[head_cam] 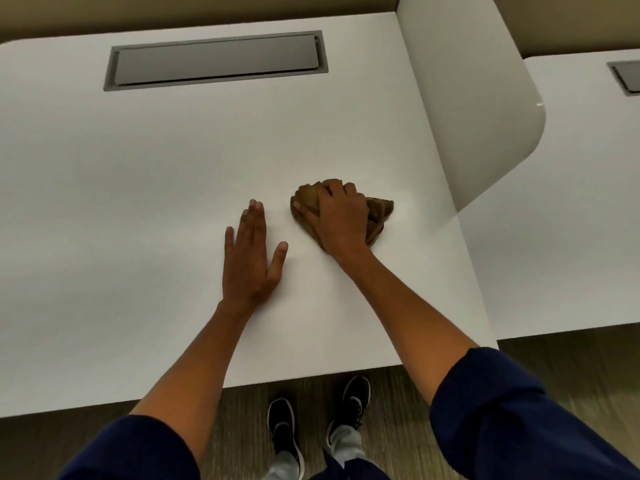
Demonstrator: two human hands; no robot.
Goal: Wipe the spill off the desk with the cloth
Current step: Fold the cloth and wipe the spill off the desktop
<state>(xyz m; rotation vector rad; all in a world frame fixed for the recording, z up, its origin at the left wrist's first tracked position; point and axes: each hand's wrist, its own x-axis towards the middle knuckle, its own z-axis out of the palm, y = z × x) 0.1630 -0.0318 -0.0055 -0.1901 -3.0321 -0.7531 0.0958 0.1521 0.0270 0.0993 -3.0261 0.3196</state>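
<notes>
Right hand presses a bunched brown cloth on a white desk while the left hand lies flat beside it.

The right hand [341, 216] is curled over the cloth [379, 214], fingers gripping its crumpled folds and pushing it down onto the desk [138, 168], toward the right side of the top and about midway between its near and far edges. The left hand [251, 258] rests palm down just to the left of the cloth, fingers straight and together, thumb spread out, holding nothing. No spill can be made out on the white surface. A grey cable hatch [216, 60] is set into the desk's far side. A white divider panel [485, 98] stands along the right edge. Below the near edge, two black shoes [282, 427] stand on carpet, and dark blue sleeves [519, 410] are pushed up past the forearms.
</notes>
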